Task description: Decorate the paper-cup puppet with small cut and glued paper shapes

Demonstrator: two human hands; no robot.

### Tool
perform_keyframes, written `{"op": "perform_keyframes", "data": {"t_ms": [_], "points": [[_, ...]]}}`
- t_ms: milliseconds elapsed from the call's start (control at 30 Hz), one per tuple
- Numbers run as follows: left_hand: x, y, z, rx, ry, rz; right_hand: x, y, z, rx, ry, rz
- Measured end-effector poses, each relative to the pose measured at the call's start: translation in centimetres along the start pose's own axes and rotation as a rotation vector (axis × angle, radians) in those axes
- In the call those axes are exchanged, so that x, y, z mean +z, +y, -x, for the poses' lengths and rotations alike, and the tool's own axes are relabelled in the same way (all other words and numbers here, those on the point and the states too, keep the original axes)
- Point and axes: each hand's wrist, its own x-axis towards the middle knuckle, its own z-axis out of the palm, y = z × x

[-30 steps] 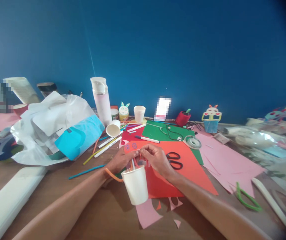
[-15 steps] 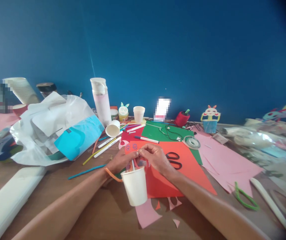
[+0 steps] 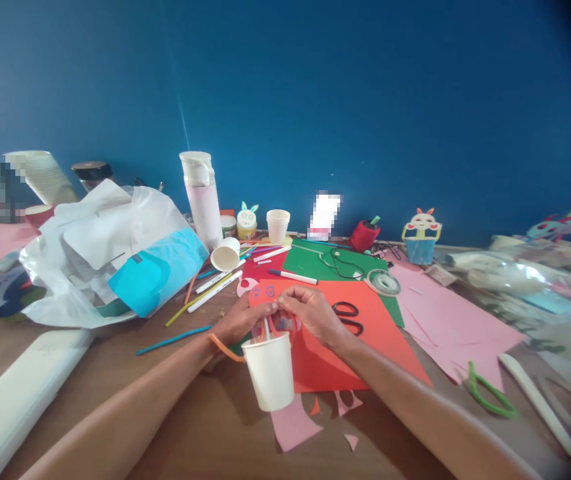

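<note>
My left hand (image 3: pixel 242 319) and my right hand (image 3: pixel 310 312) meet above a white paper cup (image 3: pixel 268 373), fingertips pinched together. Between them is an orange paper cutout (image 3: pixel 264 293) with eyes drawn on it in blue. A pale stick rises out of the cup's mouth toward the cutout. From the cup's left side an orange pipe cleaner (image 3: pixel 226 348) curves out beside my left wrist. The cup hangs slightly tilted over the table. Orange paper (image 3: pixel 365 360) lies behind it, with black-handled scissors (image 3: pixel 348 317) just right of my right hand.
A plastic bag of paper (image 3: pixel 110 260) bulks on the left, near a white flask (image 3: pixel 202 200) and a cup on its side (image 3: pixel 226 254). Markers (image 3: pixel 292 277) and pipe cleaners lie behind my hands. Tape (image 3: pixel 383 283), pink paper (image 3: pixel 455 320) and a green pipe cleaner (image 3: pixel 490 393) lie right.
Almost nothing differs. Both hands keep their pinch on the cutout, and the cup hangs in the same spot. The whole view has shifted very slightly.
</note>
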Motion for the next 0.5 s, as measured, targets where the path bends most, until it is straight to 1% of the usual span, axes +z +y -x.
{"op": "perform_keyframes", "data": {"t_ms": [67,233,400,500], "points": [[0.02,0.14,0.07,-0.002,0.010,-0.022,0.00,0.19,-0.04,-0.002,0.008,0.005],[0.03,0.43,0.17,-0.003,-0.024,-0.053,0.24,0.44,0.00,0.000,0.029,-0.022],[0.25,0.41,0.08,-0.012,-0.071,0.044,0.16,0.15,0.03,-0.031,0.090,-0.013],[0.35,0.33,-0.05,-0.003,-0.067,0.098,-0.14,0.22,-0.10,-0.063,0.121,-0.004]]}}
